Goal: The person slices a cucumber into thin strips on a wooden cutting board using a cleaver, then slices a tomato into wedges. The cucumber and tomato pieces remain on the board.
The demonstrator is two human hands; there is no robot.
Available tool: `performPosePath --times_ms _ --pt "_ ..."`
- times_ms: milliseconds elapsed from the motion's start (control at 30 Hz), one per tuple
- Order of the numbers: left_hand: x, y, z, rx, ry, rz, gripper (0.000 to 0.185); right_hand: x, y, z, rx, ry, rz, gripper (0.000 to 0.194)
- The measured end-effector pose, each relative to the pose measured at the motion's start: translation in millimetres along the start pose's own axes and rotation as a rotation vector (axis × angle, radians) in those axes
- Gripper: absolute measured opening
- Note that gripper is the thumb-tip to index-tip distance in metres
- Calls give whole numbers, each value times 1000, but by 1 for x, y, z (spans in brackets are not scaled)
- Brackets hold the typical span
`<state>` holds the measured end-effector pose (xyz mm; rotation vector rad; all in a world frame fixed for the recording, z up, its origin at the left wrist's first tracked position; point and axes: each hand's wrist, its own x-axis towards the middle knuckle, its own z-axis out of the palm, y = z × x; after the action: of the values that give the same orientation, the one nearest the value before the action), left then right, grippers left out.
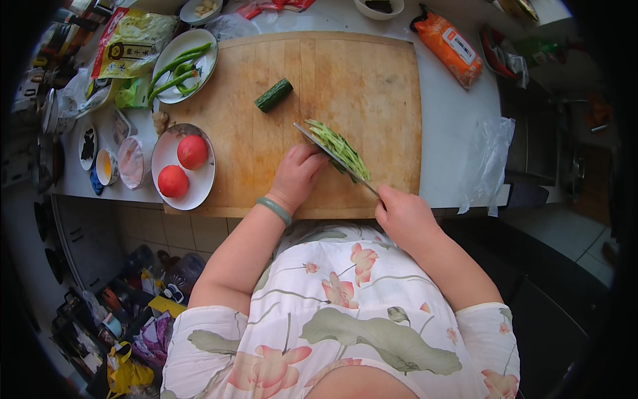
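On the wooden cutting board (239, 149), my right hand (406, 214) grips the handle of a kitchen knife (336, 158), whose blade slants up to the left. Shredded cucumber (344, 149) lies along the blade's far side. My left hand (301, 169) rests with bent fingers against the near side of the blade; its fingertips are partly hidden, so what lies under them cannot be told. A cut piece of cucumber (273, 95) lies farther back. Two peeled tomatoes (192, 152) sit on a plate (204, 194) at the board's left edge.
Green peppers (174, 75) lie on a plate (207, 67) at back left, near a piece of ginger (160, 121) and a yellow food bag (132, 45). Small bowls (107, 167) stand farther left. An orange packet (448, 47) and a clear plastic bag (486, 164) lie right of the board.
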<state>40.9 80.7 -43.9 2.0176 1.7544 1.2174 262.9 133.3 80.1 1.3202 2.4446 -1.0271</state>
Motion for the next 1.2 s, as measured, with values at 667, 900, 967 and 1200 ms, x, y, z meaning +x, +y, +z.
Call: performPosePath --times_ms 667,900,967,1200 --pt "-8 -1 -6 -27 -16 -117 17 1 5 -4 7 114 -131 10" --pt "-5 0 -3 27 -54 -148 14 26 1 8 -24 37 -74 12" --pt "-6 3 -4 42 -14 -152 15 27 2 7 38 61 -55 11" --pt "-4 3 -3 18 39 -111 14 3 6 -8 46 151 -116 9"
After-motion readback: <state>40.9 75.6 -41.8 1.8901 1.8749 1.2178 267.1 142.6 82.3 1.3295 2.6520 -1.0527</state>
